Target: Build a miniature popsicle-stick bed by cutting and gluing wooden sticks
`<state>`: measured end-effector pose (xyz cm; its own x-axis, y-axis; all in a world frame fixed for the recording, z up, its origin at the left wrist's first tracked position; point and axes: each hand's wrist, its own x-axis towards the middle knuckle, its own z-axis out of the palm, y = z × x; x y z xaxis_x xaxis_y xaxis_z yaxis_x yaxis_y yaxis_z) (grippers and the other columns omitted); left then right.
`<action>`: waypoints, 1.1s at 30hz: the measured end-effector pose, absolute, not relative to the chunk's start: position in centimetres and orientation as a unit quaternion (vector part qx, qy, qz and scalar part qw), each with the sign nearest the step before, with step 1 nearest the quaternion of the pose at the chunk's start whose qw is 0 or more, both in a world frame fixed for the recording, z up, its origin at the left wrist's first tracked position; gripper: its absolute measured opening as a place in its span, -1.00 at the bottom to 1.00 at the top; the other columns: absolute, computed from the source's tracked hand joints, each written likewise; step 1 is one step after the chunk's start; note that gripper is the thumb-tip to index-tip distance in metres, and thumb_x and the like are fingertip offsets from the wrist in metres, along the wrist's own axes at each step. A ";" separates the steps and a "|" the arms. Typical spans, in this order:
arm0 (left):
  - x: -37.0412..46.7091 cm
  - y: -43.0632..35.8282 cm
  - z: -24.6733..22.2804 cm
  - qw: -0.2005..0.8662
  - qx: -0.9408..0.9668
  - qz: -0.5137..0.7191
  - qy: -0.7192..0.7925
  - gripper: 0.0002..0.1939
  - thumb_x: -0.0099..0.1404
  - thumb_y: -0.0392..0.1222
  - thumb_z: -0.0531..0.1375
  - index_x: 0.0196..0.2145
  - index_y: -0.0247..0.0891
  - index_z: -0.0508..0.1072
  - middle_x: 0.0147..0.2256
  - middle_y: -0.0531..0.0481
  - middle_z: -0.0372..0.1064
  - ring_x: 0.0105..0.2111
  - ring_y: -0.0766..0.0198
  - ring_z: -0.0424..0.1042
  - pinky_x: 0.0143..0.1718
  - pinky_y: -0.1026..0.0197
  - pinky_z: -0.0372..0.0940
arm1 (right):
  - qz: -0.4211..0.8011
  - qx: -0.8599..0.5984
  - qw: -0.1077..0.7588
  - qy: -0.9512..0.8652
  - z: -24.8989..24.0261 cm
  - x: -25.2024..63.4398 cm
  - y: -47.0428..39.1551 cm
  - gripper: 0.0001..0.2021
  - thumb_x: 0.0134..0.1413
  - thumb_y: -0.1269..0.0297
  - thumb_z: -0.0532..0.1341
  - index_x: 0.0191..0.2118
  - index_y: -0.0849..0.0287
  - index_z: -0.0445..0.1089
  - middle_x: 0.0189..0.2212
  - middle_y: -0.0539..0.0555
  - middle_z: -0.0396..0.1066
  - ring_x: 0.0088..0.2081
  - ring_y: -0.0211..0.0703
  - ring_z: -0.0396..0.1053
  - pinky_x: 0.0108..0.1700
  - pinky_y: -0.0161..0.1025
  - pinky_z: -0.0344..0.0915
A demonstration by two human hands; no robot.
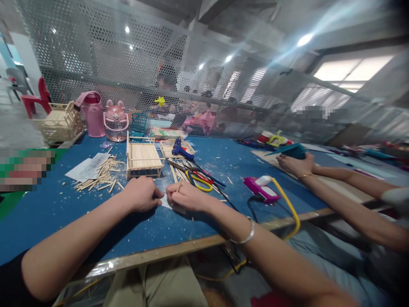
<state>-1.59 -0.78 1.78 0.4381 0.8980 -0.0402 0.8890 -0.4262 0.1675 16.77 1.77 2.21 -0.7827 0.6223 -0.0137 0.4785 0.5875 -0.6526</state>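
My left hand [142,195] rests closed on the blue table, its fingertips at the left edge of a small piece of white paper [165,201]. Just right of it, my right hand [185,195] is pinched around a thin wooden stick [180,185] that points up, over the same paper. Behind my left hand stands a small bed-like frame of wooden sticks [144,158]. A heap of short sticks [108,172] lies to the left beside white sheets [87,167]. Scissors with yellow handles [203,181] lie behind my right hand.
A blue glue gun [182,150] lies behind the scissors. A magenta power socket [262,190] with a yellow cable sits to the right. Pink bottles [116,121] stand at the back left. At the right, a person's hands [297,166] hold a teal object [292,151].
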 end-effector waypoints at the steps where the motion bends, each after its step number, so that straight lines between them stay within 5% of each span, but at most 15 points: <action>1: -1.6 -0.7 1.8 0.080 0.845 0.025 0.528 -0.70 0.11 -0.01 0.10 -0.22 0.02 0.53 -0.27 -0.15 0.43 -0.18 -0.08 0.37 -0.27 0.01 0.25 | 0.329 -0.307 0.109 -0.886 2.2 16.7 1.8 -0.84 -0.18 0.43 -0.05 -0.64 0.21 0.19 -0.69 -0.05 0.18 -0.60 -0.33 0.14 -0.51 -0.38 0.07; 25: -2.1 -0.3 1.3 0.121 0.842 0.035 0.525 -0.66 0.14 -0.05 0.11 -0.12 0.04 0.47 -0.18 -0.05 0.44 -0.15 0.04 0.38 -0.20 0.12 0.24 | 0.320 -0.256 0.095 -0.907 2.0 18.5 1.0 -0.85 -0.06 0.46 -0.07 -0.53 0.20 0.17 -0.58 -0.02 0.22 -0.49 -0.30 0.16 -0.38 -0.34 0.13; 30: -2.0 -0.8 1.0 0.075 0.879 0.125 0.453 -0.71 0.20 -0.05 0.10 -0.16 -0.06 0.50 -0.29 -0.09 0.39 -0.22 0.12 0.35 -0.20 0.13 0.22 | 0.259 -0.275 0.234 -0.896 4.6 18.4 2.5 -0.73 0.21 0.19 -0.14 -0.37 0.18 0.20 -0.42 0.03 0.22 -0.36 -0.25 0.17 -0.25 -0.28 0.16; 33: -1.6 -1.3 2.5 0.063 0.877 0.228 0.418 -0.69 0.28 -0.10 0.02 -0.15 -0.19 0.49 -0.31 -0.09 0.41 -0.27 0.22 0.36 -0.23 0.20 0.24 | 0.234 -0.253 0.339 -0.876 6.6 16.9 4.7 -0.59 0.20 -0.02 -0.18 -0.32 0.18 0.22 -0.34 0.08 0.24 -0.24 -0.20 0.21 -0.16 -0.22 0.17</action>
<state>-1.63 -1.30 2.51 0.5466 0.7616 0.3481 0.7043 -0.6430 0.3009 16.90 4.72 6.64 -0.6431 0.6012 0.4744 0.2839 0.7625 -0.5813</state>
